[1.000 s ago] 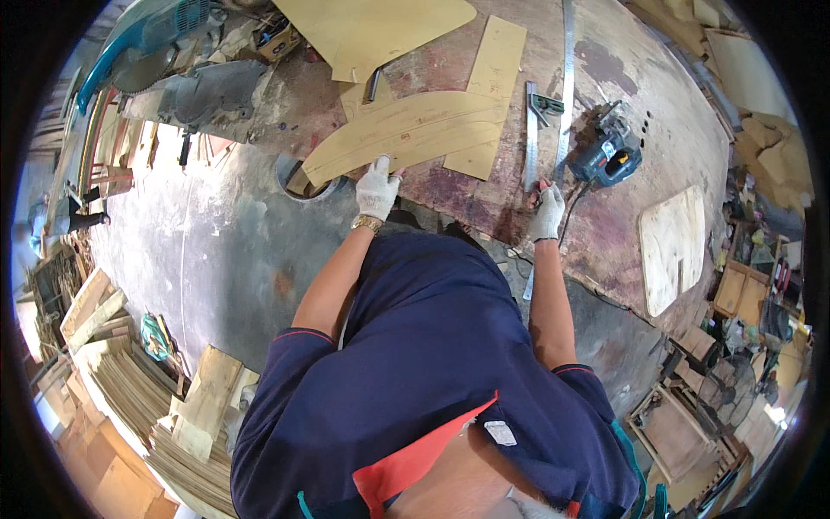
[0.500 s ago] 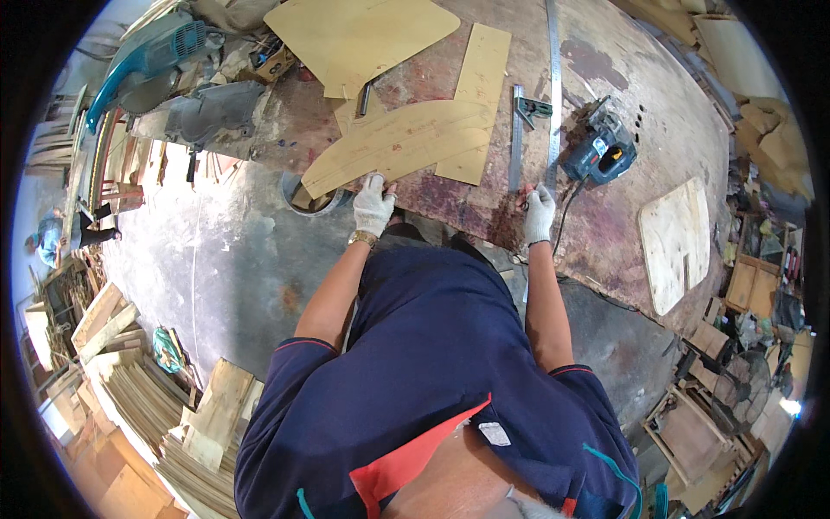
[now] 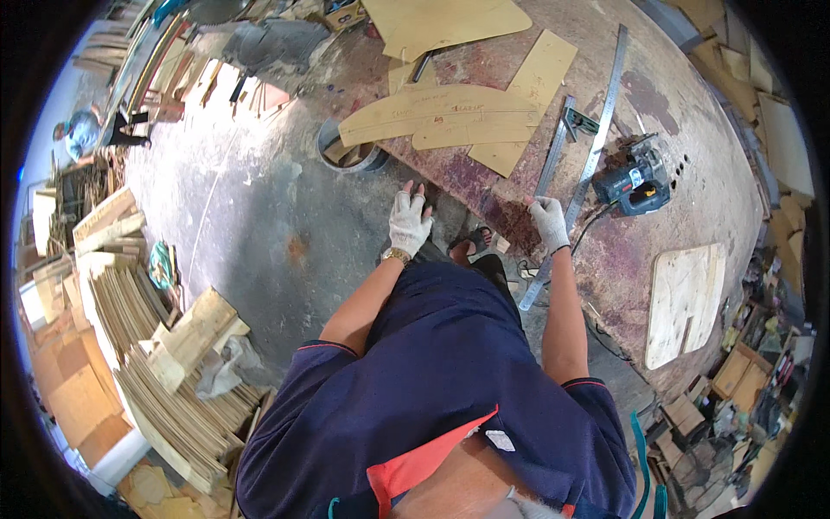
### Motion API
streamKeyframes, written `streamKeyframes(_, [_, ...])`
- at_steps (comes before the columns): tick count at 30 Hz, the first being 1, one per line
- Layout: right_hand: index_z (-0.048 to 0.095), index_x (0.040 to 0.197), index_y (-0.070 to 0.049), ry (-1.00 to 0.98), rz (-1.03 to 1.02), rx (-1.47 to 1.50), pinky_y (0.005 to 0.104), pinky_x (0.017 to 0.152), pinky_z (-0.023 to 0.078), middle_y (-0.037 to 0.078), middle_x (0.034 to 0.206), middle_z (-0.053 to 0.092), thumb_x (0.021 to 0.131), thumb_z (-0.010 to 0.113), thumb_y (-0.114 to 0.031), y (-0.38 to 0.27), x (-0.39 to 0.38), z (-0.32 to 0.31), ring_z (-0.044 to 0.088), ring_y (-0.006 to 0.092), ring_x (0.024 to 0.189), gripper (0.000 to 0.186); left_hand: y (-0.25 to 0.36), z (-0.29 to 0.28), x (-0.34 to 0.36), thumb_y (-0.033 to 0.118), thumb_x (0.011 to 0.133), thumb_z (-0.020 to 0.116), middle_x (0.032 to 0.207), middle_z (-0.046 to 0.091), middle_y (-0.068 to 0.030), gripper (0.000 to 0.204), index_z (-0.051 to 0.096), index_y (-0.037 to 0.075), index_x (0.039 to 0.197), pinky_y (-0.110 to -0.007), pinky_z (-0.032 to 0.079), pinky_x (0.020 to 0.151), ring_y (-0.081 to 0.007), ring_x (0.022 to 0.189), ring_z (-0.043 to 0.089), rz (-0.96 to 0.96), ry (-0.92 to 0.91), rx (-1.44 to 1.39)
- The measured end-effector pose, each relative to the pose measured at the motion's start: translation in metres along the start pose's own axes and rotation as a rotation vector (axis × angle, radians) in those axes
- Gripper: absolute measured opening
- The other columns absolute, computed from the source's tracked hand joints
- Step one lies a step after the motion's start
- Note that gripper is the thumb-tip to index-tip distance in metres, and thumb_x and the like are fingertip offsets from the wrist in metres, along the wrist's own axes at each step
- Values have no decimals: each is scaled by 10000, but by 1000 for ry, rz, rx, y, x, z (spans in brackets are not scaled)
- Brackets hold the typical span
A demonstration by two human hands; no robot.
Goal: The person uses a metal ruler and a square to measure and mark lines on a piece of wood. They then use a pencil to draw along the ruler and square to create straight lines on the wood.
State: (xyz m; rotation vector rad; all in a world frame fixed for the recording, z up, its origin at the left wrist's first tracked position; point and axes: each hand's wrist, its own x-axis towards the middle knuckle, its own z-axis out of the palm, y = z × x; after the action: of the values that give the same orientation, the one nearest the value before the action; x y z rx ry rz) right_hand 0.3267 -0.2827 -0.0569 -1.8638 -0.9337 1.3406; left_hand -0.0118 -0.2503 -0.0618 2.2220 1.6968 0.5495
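My left hand [image 3: 409, 222], in a white glove with bare fingertips, is held off the table's front edge with its fingers apart, holding nothing. My right hand [image 3: 549, 224], gloved alike, is closed with curled fingers over the long steel ruler [image 3: 603, 125], at the table edge. Whatever lies in those fingers is hidden. The ruler's near end sticks out past the edge. Left of it lies a combination square [image 3: 554, 150]. A curved tan template [image 3: 445, 114] with pencil marks overlaps a tan strip [image 3: 538, 82]. A corded jigsaw [image 3: 634, 183] stands right of the ruler.
A larger tan sheet [image 3: 450, 24] with a dark tube-like tool [image 3: 422, 66] lies farther back. A bucket [image 3: 369, 158] with offcuts stands by the table edge. A pale rounded board [image 3: 687, 304] is at right. Stacked wood strips [image 3: 138, 324] fill the left; another person [image 3: 82, 134] is far left.
My left hand has come away from the curved template and opened over the floor. My right hand stays by the ruler. The view has turned, showing more of the left floor.
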Motion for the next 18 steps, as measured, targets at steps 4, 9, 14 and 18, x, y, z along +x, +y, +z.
streamKeyframes(4, [688, 797, -19, -50, -13, -84, 291, 495, 351, -63, 600, 484, 944, 675, -337, -8, -1, -2, 451, 65, 522, 351, -24, -7, -35, 289, 860, 698, 1466, 468, -195, 459, 635, 82, 1264, -463, 455, 1038, -401, 1264, 514, -125, -45, -13])
streamKeyframes(9, [610, 760, -54, -181, 225, -156, 306, 437, 332, -24, 588, 482, 949, 633, -349, -16, -9, 4, 464, 112, 466, 351, -52, -30, -92, 225, 886, 674, 1211, 618, -168, 209, 649, 48, 996, -454, 488, 940, -385, 1103, 594, -207, 23, -99])
streamKeyframes(14, [501, 672, -100, -122, 415, 79, 319, 380, 237, -21, 514, 391, 930, 621, -365, -2, -25, 5, 379, 128, 385, 389, -67, -88, -208, 159, 877, 668, 1428, 525, -152, 448, 579, 105, 1312, -453, 426, 1072, -379, 1299, 503, -330, -35, -59])
streamKeyframes(18, [511, 725, -128, -93, 467, 175, 325, 371, 232, -22, 530, 348, 959, 612, -422, 9, -27, 3, 327, 113, 369, 389, -55, -181, -319, 126, 775, 754, 1509, 449, -189, 796, 415, 94, 1493, -517, 350, 1125, -379, 1388, 440, -187, -100, -39])
